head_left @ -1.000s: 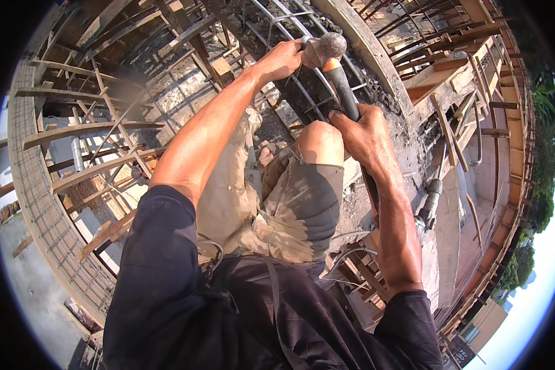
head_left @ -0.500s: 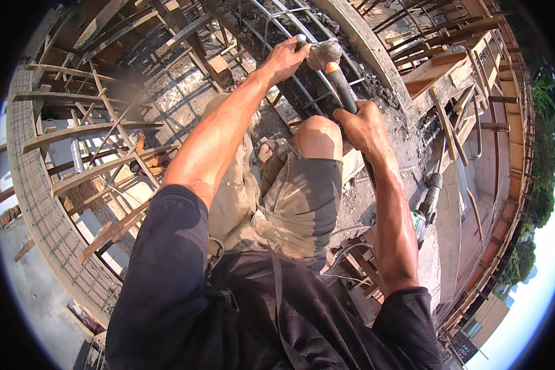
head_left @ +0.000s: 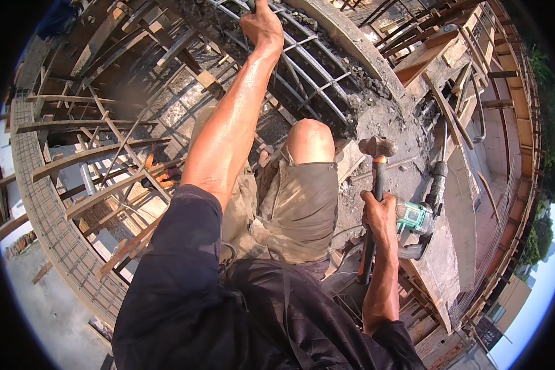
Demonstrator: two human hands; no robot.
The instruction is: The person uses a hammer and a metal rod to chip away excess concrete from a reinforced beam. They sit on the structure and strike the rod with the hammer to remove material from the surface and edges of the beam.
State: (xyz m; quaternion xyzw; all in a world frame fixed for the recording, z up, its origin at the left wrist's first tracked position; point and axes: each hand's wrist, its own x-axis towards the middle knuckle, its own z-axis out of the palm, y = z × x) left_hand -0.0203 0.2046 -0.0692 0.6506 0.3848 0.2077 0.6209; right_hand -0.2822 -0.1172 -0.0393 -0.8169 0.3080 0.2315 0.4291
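Observation:
My right hand [head_left: 380,213] grips the black handle of a hammer [head_left: 378,147], its heavy grey head pointing up and away from me, right of my knee. An orange patch shows just below the head. At the top of the view my left hand [head_left: 263,28] is closed above the steel bars. It holds a dark metal rod [head_left: 251,6], of which only a little shows beside the fist. Below that hand lies a cage of reinforcing bars [head_left: 314,61], set in a trench between broken concrete edges.
A green and black power tool [head_left: 415,217] with a long bit lies right of my right hand. Rubble [head_left: 382,132] covers the concrete beside it. Timber props [head_left: 105,148] and a bar-mesh strip [head_left: 49,203] stand left. A wooden box form [head_left: 431,55] sits far right.
My right hand has drawn the hammer back toward me, away from the rod. The left hand has shifted farther away and left along the bars, still closed. The power tool now shows more fully.

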